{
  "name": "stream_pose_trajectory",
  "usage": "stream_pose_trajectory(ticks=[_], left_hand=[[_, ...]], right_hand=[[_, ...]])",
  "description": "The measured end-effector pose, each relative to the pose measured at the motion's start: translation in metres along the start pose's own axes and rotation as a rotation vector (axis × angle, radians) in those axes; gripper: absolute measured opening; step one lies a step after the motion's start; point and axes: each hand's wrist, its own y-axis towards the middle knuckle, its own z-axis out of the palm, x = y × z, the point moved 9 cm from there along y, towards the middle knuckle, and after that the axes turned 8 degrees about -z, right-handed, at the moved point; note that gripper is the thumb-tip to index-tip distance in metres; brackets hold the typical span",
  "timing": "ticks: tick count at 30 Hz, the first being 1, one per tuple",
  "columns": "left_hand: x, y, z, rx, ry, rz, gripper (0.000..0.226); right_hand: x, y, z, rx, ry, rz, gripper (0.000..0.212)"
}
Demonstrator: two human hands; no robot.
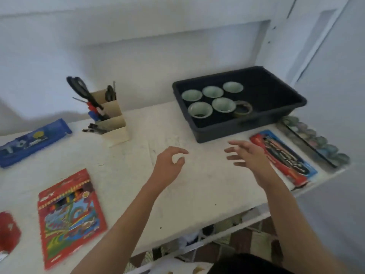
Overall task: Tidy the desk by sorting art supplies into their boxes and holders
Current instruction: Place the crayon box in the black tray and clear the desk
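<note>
My left hand (169,163) hovers over the middle of the white desk (197,186), fingers curled apart and holding nothing. My right hand (248,155) floats a little to the right, fingers spread, also empty. A red box of coloured pencils (69,216) lies flat at the front left. A red and blue pack (284,157) lies just right of my right hand. A beige holder (114,123) with scissors (83,89) and pens stands at the back left. A dark tray (276,113) at the back right holds several pale green cups (223,104) and a tape roll (243,108).
A blue pencil case (33,141) lies at the far left. A paint palette (316,141) with round colour pans sits along the desk's right edge. A red object (7,232) shows at the left border. The desk's front edge runs diagonally; patterned floor lies below.
</note>
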Motion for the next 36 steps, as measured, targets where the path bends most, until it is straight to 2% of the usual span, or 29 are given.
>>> stream_pose_trajectory(ticks=[5,7,10,13,15,17,18,20,22,26,30,33,36], left_hand=[[-0.096,0.035,0.146,0.241,0.025,0.113,0.022],[-0.138,0.044,0.207,0.300,0.001,0.134,0.026],[-0.176,0.057,0.284,0.372,-0.062,0.048,0.040],[-0.186,0.071,0.332,0.304,-0.193,-0.162,0.061],[-0.181,0.079,0.354,0.202,-0.398,-0.374,0.072],[-0.172,0.083,0.370,0.093,-0.481,-0.515,0.080],[-0.169,0.084,0.379,0.048,-0.463,-0.540,0.085],[-0.169,0.085,0.389,-0.017,-0.404,-0.533,0.094],[-0.174,0.086,0.396,-0.050,-0.366,-0.528,0.095],[-0.191,0.095,0.415,0.042,-0.461,-0.413,0.081],[-0.236,0.092,0.440,0.299,-0.527,-0.301,0.077],[-0.272,0.105,0.435,0.357,-0.602,-0.202,0.074],[-0.295,0.130,0.408,0.312,-0.657,-0.100,0.067]], right_hand=[[-0.020,-0.004,-0.151,-0.338,-0.016,0.001,0.023],[-0.024,-0.010,-0.215,-0.464,-0.103,-0.044,0.022],[-0.026,-0.015,-0.284,-0.561,-0.311,-0.112,0.020],[-0.048,0.000,-0.306,-0.466,-0.481,-0.076,0.033],[-0.070,0.017,-0.302,-0.279,-0.540,-0.001,0.063],[-0.087,0.029,-0.288,-0.076,-0.695,0.075,0.094],[-0.092,0.032,-0.285,-0.021,-0.800,0.076,0.101],[-0.092,0.037,-0.283,-0.024,-0.890,0.038,0.105],[-0.095,0.037,-0.294,-0.097,-0.825,0.044,0.107],[-0.099,0.026,-0.324,-0.294,-0.640,0.068,0.106],[-0.080,0.024,-0.357,-0.471,-0.534,0.005,0.099],[-0.044,0.035,-0.367,-0.522,-0.350,-0.104,0.088],[-0.010,0.056,-0.364,-0.515,-0.128,-0.176,0.072]])
